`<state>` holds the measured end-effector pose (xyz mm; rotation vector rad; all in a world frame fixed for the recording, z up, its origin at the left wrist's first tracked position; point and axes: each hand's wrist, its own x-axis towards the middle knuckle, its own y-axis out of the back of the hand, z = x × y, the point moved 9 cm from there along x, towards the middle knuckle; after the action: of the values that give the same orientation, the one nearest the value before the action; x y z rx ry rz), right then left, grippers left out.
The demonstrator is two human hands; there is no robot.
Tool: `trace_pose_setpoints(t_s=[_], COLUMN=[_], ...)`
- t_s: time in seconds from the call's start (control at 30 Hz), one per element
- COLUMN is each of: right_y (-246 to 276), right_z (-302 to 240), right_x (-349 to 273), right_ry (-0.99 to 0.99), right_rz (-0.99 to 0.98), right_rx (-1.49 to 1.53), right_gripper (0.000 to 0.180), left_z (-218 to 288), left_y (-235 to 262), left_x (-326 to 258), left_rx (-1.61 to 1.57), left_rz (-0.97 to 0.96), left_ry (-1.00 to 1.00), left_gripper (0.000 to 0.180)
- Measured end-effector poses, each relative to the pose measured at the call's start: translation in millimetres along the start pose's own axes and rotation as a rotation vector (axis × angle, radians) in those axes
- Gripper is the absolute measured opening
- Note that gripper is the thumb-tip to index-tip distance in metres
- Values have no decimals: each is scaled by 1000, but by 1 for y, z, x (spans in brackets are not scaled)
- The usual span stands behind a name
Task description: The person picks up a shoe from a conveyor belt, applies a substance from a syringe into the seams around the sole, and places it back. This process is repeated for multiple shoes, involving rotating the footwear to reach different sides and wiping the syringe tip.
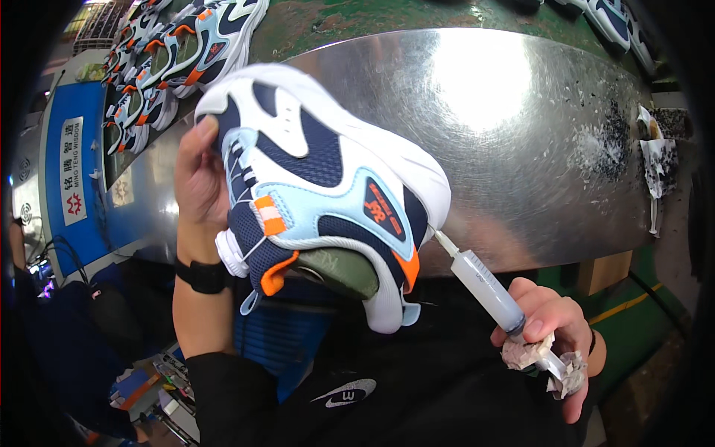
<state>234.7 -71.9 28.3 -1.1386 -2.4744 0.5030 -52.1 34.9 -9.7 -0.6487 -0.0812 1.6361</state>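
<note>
My left hand grips a sneaker by its toe end and holds it up on its side above the metal table. The shoe is white, navy and light blue with orange accents, and a green shoe last fills its opening. In my right hand is a syringe with milky contents, its plunger end wrapped in crumpled, dirty tape or paper. The syringe's tip meets the sneaker near the heel, where the sole joins the upper; whether anything flows out is too small to tell.
Several similar sneakers stand at the back left, and more shoes at the far right. The shiny metal tabletop carries white and black residue on its right. A stained second syringe lies by the right edge. A blue machine panel stands left.
</note>
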Motion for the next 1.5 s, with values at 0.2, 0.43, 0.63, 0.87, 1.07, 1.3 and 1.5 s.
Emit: trace_pose_setpoints(t_s=[0.2,0.43,0.63,0.87,1.07,1.3,1.5], right_y=[3,-4,-10,-15,-18,-24,-39], right_z=[7,22,24,20,18,11,-1], right_x=[9,21,25,21,18,18,27], right_ry=[18,10,51,38,14,-15,-37], right_rz=[-51,-50,-52,-67,-46,-9,-45], right_rx=[-22,23,-52,-154,-190,-160,-168], right_gripper=[94,99,100,100,100,101,100], left_z=[6,-7,-22,-36,-59,-92,-100], left_y=[44,73,83,83,61,16,-19], left_x=[-29,-76,-100,-114,-139,-152,-157], left_rx=[230,365,300,137,-24,-146,-363], left_rz=[-80,43,134,115,26,-125,-265], left_ry=[4,48,102,195,287,403,579], left_gripper=[55,43,25,22,56,84,79])
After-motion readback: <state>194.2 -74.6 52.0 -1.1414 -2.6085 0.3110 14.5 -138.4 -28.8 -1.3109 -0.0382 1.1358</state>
